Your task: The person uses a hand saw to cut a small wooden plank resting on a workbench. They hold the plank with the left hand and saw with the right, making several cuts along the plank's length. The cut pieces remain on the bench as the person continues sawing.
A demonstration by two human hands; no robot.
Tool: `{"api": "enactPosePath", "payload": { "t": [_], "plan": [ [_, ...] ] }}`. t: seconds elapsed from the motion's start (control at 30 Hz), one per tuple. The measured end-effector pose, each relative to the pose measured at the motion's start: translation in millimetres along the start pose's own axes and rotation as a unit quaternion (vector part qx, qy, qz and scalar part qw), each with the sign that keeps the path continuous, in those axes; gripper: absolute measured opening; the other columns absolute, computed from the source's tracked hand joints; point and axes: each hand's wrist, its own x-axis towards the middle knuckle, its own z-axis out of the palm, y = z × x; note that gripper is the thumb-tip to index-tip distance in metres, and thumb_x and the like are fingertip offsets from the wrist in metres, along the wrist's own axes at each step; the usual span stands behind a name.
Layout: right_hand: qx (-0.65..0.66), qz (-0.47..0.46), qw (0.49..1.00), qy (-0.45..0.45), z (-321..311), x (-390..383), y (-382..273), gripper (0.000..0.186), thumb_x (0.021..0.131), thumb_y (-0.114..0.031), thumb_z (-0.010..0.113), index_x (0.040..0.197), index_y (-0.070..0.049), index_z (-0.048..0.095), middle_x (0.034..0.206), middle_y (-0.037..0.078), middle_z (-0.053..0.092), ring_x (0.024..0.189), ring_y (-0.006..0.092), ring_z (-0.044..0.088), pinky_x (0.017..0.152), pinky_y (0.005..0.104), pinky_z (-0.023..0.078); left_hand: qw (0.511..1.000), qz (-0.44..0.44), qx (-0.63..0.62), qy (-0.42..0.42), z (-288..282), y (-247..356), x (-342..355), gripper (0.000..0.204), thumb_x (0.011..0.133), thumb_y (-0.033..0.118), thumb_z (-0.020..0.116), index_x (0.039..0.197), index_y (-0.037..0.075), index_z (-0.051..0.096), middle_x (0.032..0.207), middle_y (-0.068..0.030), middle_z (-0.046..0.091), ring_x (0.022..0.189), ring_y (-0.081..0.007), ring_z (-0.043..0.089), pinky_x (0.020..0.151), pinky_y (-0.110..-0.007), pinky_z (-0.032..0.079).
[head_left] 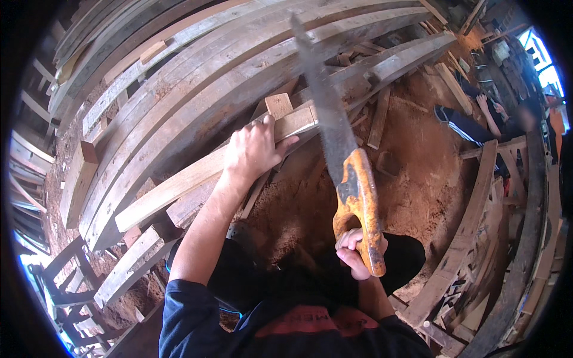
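Note:
A light, square-edged wooden board (179, 192) lies slantwise in front of me, its far end up by the saw. My left hand (246, 150) is closed over the board's upper part, knuckles up and thumb toward the right. My right hand (356, 253) grips the worn yellow-orange handle of a handsaw (341, 140). The blade points away from me and crosses beside the board's far end; whether its teeth touch the wood I cannot tell. A short wooden block (278, 104) sits just beyond my left fingers.
Long curved timbers (197, 89) are stacked across the far left. Reddish-brown dirt (412, 185) with sawdust covers the ground. More curved beams (462, 244) stand at the right. A short offcut (134, 262) lies near left. Another person (495, 116) sits at the far right.

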Motion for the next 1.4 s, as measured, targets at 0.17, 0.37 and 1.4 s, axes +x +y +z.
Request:
{"api": "enactPosePath", "payload": {
  "t": [0.17, 0.37, 1.4],
  "plan": [
    [0.031, -0.04, 0.999, 0.02, -1, 20, -3, 0.025, 0.068, 0.011, 0.067, 0.081, -0.002, 0.052, 0.065, 0.007, 0.057, 0.056, 0.0157, 0.058, 0.058, 0.0284, 0.05, 1.0, 0.0, -0.002, -0.005, -5, 2, 1, 0.065, 0.088, 0.061, 0.053, 0.095, -0.004, 0.055, 0.075, -0.0205, 0.066, 0.073, -0.0349, 0.069, 0.063, -0.041, 0.057],
    [0.039, 0.01, 0.998, 0.04, 1, 16, 3, 0.021, 0.069, 0.008, 0.067, 0.078, -0.003, 0.052, 0.064, 0.008, 0.059, 0.056, 0.0165, 0.059, 0.056, 0.0285, 0.048, 1.0, 0.002, -0.007, 0.005, -3, 1, 0, 0.067, 0.089, 0.062, 0.051, 0.096, -0.005, 0.055, 0.076, -0.021, 0.066, 0.073, -0.0351, 0.069, 0.063, -0.041, 0.057],
    [-0.025, -0.031, 0.999, -0.019, 4, 24, 3, 0.027, 0.066, 0.009, 0.071, 0.086, -0.003, 0.056, 0.071, 0.005, 0.06, 0.059, 0.0138, 0.06, 0.057, 0.0275, 0.049, 1.0, 0.001, 0.002, -0.007, -3, 2, 0, 0.069, 0.089, 0.063, 0.05, 0.097, -0.006, 0.055, 0.076, -0.0202, 0.066, 0.072, -0.0335, 0.07, 0.062, -0.04, 0.057]
  ]
}}
